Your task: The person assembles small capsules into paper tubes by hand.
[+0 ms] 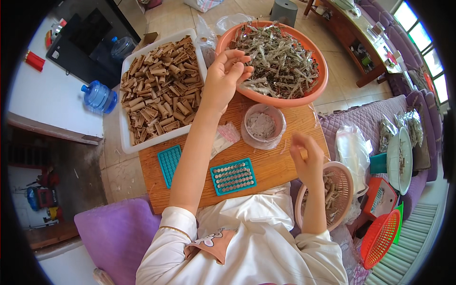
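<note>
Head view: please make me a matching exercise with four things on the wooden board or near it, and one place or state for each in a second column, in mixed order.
Things:
1. left hand
2. white tray
3. teal grid tray
4. right hand

Places or states:
a. full of brown rolled pieces
b. at the rim of the orange bowl
c. raised above the pink basket
d. on the wooden board, cells filled

Pairs: 1-b, 2-a, 3-d, 4-c

The left hand (227,78) reaches into the orange basin (304,99) of dried stems while the right hand (308,159) hovers over a pink basket (348,176).
</note>
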Motion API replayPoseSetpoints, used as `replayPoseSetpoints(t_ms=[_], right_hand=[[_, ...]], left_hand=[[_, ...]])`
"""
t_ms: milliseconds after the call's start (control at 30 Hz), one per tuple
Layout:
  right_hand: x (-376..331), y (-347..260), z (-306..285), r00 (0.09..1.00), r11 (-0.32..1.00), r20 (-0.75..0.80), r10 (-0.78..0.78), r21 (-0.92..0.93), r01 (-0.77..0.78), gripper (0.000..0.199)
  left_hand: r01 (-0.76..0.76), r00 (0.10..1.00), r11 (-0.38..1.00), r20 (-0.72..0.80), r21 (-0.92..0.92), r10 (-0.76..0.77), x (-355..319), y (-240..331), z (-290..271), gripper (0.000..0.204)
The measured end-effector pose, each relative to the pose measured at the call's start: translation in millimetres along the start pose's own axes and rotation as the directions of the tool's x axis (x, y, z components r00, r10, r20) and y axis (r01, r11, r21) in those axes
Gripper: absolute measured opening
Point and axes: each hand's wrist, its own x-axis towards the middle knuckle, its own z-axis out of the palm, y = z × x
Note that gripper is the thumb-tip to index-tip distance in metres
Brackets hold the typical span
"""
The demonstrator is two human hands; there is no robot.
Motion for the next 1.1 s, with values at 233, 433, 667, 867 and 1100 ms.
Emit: replayPoseSetpoints(t_ms=[233, 433, 667, 867, 1100], right_hand=[[69.4, -13.5, 72.4, 0.982, 0.717, -0.139, 0.128, 0.697, 0.005, 0.045], [59.3, -18.8, 104.0, 0.985, 0.496, 0.169, 0.038, 0.853, -0.165, 0.013], [39.7, -36.2, 90.7, 0.992, 0.43, 0.072, 0.104, 0.896, -0.11, 0.008], [27.7, -39.0, 81.2, 0.998, 0.517, 0.027, 0.06, 0.854, -0.054, 0.008], [24.1, -30.7, 88.1, 0.942, 0.323, 0.083, 0.326, 0.926, -0.194, 0.006]], left_hand=[[0.251, 0.966, 0.746, 0.212, -0.617, -0.149, -23.5, 10.5, -11.6, 0.023], [0.176, 0.984, 0.548, 0.166, -0.818, -0.069, -47.1, 11.0, -34.0, 0.023], [0.04, 0.995, 0.837, -0.051, -0.545, -0.081, -99.1, 10.9, -23.4, 0.033], [0.205, 0.979, 0.907, 0.078, -0.367, -0.189, -122.6, -5.2, -8.9, 0.067], [0.079, 0.99, 0.983, 0.128, -0.169, -0.057, -134.1, -29.8, -19.4, 0.054]])
